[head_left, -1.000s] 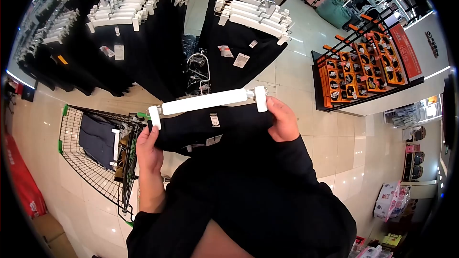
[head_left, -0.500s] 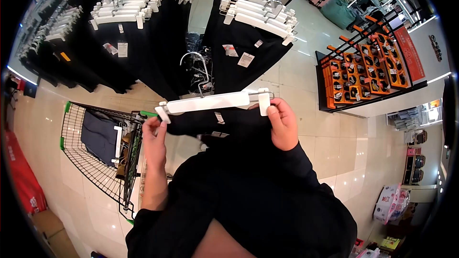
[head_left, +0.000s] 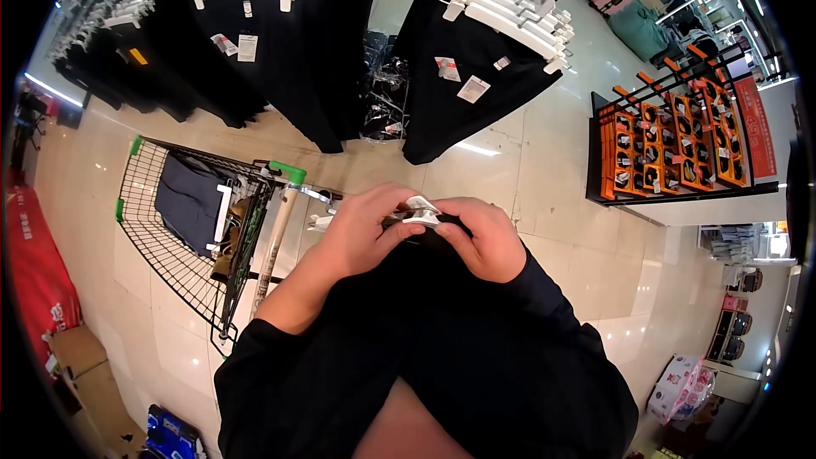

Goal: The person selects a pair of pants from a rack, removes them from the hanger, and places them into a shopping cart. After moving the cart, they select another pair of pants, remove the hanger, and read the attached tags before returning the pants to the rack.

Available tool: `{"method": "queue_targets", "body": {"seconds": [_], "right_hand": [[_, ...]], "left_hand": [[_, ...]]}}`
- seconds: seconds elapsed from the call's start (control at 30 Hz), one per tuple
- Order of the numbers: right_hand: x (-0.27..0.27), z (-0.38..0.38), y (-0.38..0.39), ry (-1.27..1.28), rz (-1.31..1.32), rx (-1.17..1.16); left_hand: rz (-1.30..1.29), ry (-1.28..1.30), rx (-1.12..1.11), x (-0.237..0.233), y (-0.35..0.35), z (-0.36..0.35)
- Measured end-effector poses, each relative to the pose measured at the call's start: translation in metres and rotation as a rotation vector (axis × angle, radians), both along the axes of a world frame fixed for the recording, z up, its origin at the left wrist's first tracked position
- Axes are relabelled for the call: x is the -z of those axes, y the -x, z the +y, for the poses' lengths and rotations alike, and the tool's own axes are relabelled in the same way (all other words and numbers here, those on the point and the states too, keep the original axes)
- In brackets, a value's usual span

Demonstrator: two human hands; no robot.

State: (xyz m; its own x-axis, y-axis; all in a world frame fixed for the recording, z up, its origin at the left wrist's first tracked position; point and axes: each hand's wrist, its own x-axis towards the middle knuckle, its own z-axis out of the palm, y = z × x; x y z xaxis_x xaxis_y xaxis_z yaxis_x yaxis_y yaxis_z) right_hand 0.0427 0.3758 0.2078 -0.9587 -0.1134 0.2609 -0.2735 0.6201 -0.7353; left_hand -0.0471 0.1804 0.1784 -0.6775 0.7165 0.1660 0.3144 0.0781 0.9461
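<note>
Pinching in from both sides, the left hand (head_left: pixel 361 234) and right hand (head_left: pixel 486 242) meet fingertip to fingertip on a small white tag (head_left: pixel 421 208). The tag sits between the two grips, just above the knuckles, at the top edge of a black garment (head_left: pixel 422 236) bunched under the curled fingers. It looks pale, crumpled and slightly shiny; its print is too small to read. The garment is plain black and blends into the person's black sleeves, so its shape and extent cannot be made out, and the fingers cover most of it. A wire shopping cart (head_left: pixel 161 272) stands near the left forearm, holding a dark folded piece on a white hanger (head_left: pixel 223 212).
</note>
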Motion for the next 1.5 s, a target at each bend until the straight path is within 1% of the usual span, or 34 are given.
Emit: {"method": "queue_targets", "body": {"seconds": [0.07,0.13,0.2,0.27,0.4,0.5,0.6,0.67,0.77,0.9,1.0,1.07,1.5], "right_hand": [[-0.003,-0.001,-0.001,0.038,0.011,0.001],[-0.011,0.000,0.000,0.066,-0.021,0.091],[-0.010,0.005,-0.001,0.053,-0.027,0.061],[-0.010,0.006,-0.001,0.041,-0.033,0.028],[-0.010,0.001,-0.001,0.080,-0.015,0.057],[-0.007,0.000,0.000,0.071,0.039,0.064],[-0.007,-0.003,-0.002,0.048,0.092,0.071],[-0.007,-0.003,-0.002,0.038,0.110,0.072],[-0.008,-0.004,-0.003,0.026,0.136,0.055],[-0.010,-0.008,-0.003,0.041,0.117,0.066],[-0.011,-0.009,-0.004,0.044,0.117,0.083],[-0.012,-0.009,-0.005,0.038,0.125,0.085],[-0.015,-0.008,-0.010,0.034,0.125,0.081]], "left_hand": [[0.121,-0.125,-0.046,0.004,-0.002,0.001],[0.087,-0.074,-0.042,0.003,-0.004,-0.004],[0.056,-0.026,-0.036,0.004,-0.004,-0.006],[0.256,-0.080,-0.052,0.010,0.000,-0.005],[0.270,-0.119,-0.077,0.011,-0.002,-0.006],[0.230,-0.101,-0.087,0.007,-0.005,-0.009],[0.169,-0.148,-0.096,0.004,-0.006,-0.012],[0.253,-0.202,-0.054,0.006,-0.002,-0.013],[0.309,-0.227,-0.052,0.007,-0.002,-0.014],[0.313,-0.203,-0.075,0.009,-0.004,-0.014],[0.362,-0.214,-0.067,0.010,-0.005,-0.013],[0.390,-0.248,-0.103,0.011,-0.006,-0.011],[0.406,-0.265,-0.161,0.012,-0.013,-0.009]]}}
